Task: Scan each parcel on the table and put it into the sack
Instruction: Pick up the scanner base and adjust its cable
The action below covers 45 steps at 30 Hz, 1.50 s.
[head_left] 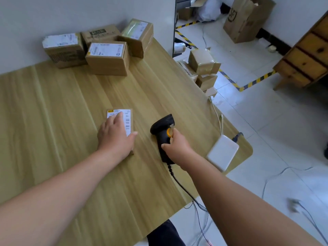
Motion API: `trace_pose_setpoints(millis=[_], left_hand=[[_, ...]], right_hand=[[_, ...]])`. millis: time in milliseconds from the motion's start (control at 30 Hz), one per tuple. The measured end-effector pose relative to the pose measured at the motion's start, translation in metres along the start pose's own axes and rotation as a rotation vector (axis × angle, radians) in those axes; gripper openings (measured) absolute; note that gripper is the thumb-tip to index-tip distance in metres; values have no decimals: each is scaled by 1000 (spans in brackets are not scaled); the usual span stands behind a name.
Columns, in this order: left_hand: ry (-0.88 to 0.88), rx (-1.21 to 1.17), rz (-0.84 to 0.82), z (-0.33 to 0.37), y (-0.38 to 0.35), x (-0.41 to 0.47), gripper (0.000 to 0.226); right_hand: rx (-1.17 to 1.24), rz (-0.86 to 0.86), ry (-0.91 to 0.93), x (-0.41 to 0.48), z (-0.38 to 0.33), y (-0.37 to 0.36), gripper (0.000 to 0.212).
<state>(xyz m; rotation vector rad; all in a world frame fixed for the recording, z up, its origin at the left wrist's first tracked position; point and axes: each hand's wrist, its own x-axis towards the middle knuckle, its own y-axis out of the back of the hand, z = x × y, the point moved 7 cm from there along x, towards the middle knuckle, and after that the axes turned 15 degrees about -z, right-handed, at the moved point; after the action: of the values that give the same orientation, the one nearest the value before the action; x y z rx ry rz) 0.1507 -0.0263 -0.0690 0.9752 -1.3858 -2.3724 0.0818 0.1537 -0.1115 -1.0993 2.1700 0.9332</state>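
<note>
A small, flat brown cardboard parcel (128,119) lies on the table (53,112) under the left hand (115,137), which rests on it with its fingers straight and together and its thumb spread out. A white label with a yellow mark at its far corner and barcodes down the thumb-side edge covers the parcel's top. The palm hides most of the parcel; only the far end, the thumb-side strip and one near corner by the wrist show, and the print is too blurred to read. Its long axis runs from wrist to fingertips, away from the person. Just beside the thumb, the right hand (177,148) grips the handle of a black scanner (162,126), whose head points away.
</note>
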Motion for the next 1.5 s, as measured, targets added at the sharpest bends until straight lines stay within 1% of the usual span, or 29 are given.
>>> trace_pose_setpoints(millis=[67,100,133,200,267,333,400,467,533,667,733,767,833,900,967,1033,1100,1200,1333,1500], left_hand=[[-126,19,-36,34,-9,-7,76],[-172,10,-69,50,-15,-11,76],[-211,-4,-103,66,-22,-14,76],[-274,-19,-175,95,-36,-21,73],[-314,-14,-285,121,-54,-25,71],[-340,-8,-404,142,-73,-28,70],[-350,-22,-501,160,-93,-26,69],[-321,-71,-581,173,-112,-21,69],[-256,-138,-653,182,-130,-17,69],[-114,-282,-791,185,-162,-9,75],[-107,-284,-781,186,-170,-5,85],[-108,-219,-749,186,-171,-4,93],[-103,-4,-667,184,-168,-2,105],[-104,144,-584,181,-161,0,105],[-95,184,-514,173,-155,4,94],[-99,162,-479,167,-149,7,85],[-128,113,-470,166,-143,8,81],[-194,51,-465,172,-135,3,73],[-268,-57,-459,180,-125,-4,73],[-313,-92,-462,184,-113,-7,70]], right_hand=[[103,32,53,-10,6,13,52],[138,80,89,-17,11,23,57],[143,159,121,-26,16,37,56],[124,383,136,-46,35,67,49],[128,586,74,-64,63,93,45],[168,686,-49,-72,95,109,43],[324,702,-159,-72,125,115,36],[550,635,-200,-65,147,111,30],[716,548,-215,-56,159,105,34],[827,449,-197,-39,164,100,40],[900,377,-204,-33,161,95,41],[919,336,-209,-31,159,93,40],[954,252,-203,-26,152,89,36],[974,180,-191,-23,143,86,29],[977,149,-193,-19,136,85,28],[990,150,-202,-16,130,86,29],[969,165,-205,-11,125,90,27],[948,245,-149,-6,115,100,25],[985,397,-41,-13,102,112,29],[1028,423,-5,-20,93,116,30]])
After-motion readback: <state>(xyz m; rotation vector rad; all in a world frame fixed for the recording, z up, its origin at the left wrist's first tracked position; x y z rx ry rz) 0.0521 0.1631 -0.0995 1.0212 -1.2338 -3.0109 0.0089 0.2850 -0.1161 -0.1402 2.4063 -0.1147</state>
